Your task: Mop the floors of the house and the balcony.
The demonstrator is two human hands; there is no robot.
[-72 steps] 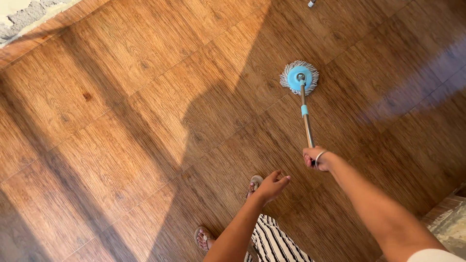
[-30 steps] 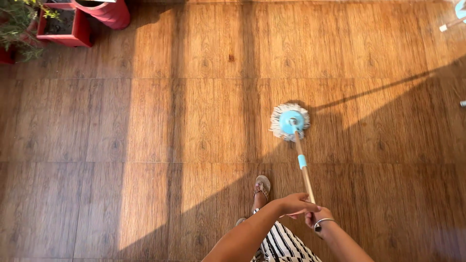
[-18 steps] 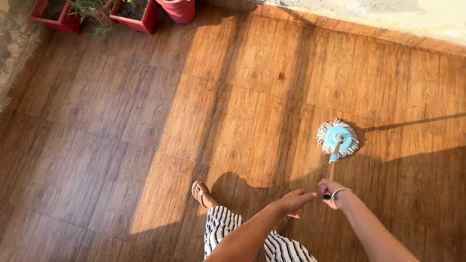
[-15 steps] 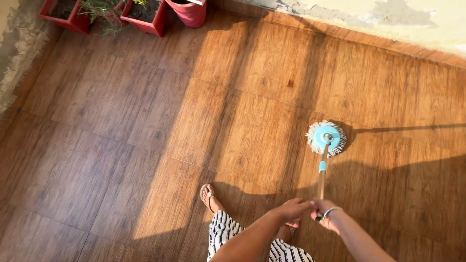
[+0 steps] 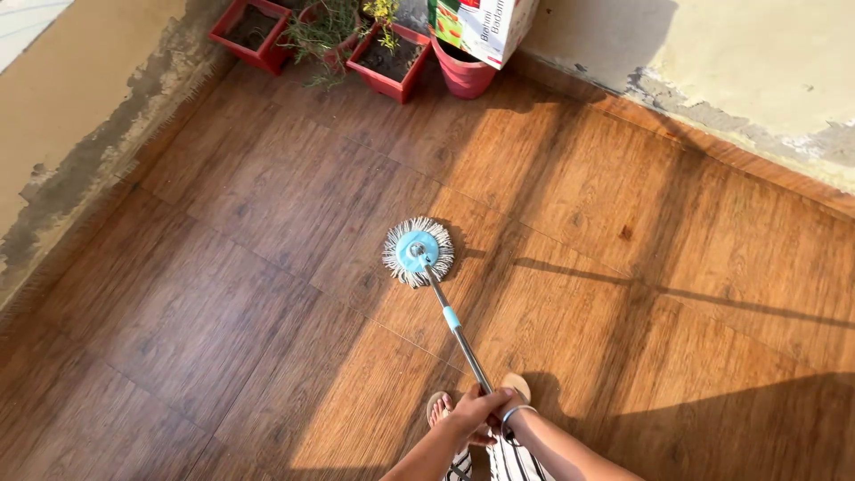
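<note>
we see a wood-look tiled floor (image 5: 223, 294), lit in bands. on it rests the round blue mop head (image 5: 418, 252), and 3 red planters (image 5: 385, 69) stand by the far wall.

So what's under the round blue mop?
Under the mop head lies the brown wood-look floor. Its white fringe spreads flat on the boards. The patch right beneath it is covered, so whether it is wet or dirty cannot be seen.
</note>
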